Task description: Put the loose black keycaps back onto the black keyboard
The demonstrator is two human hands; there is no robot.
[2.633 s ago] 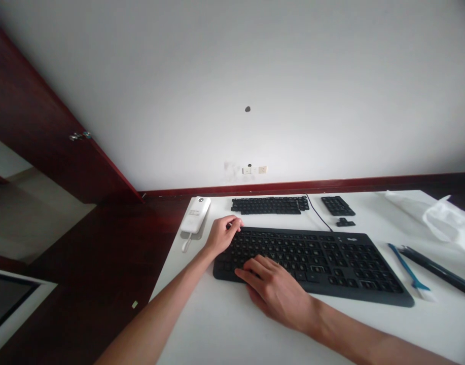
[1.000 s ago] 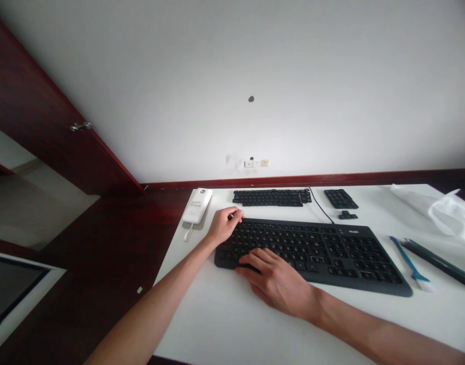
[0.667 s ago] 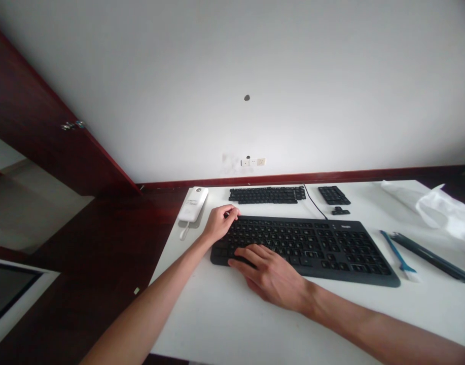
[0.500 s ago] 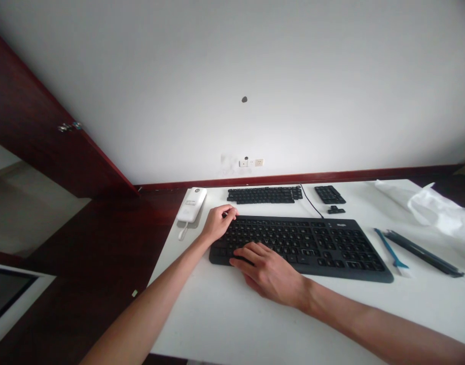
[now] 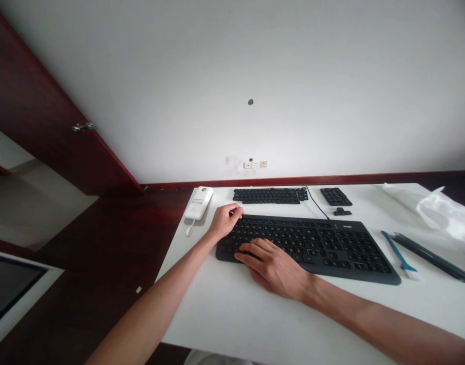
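**A:** Where are your hands?

**B:** Your left hand (image 5: 225, 221) curls loosely over the far left corner of the black keyboard (image 5: 312, 246), fingertips pinched at its top edge, apparently to steady it. Your right hand (image 5: 276, 265) lies flat and spread over the lower left keys, gripping nothing.

**A:** And the keyboard itself?

**B:** It lies flat on the white table (image 5: 232, 314), just in front of you. Behind it, well apart, sit a strip of loose keys (image 5: 270, 195) and a smaller key block (image 5: 335, 196). A blue tool (image 5: 398, 251) rests to its right, within reach.
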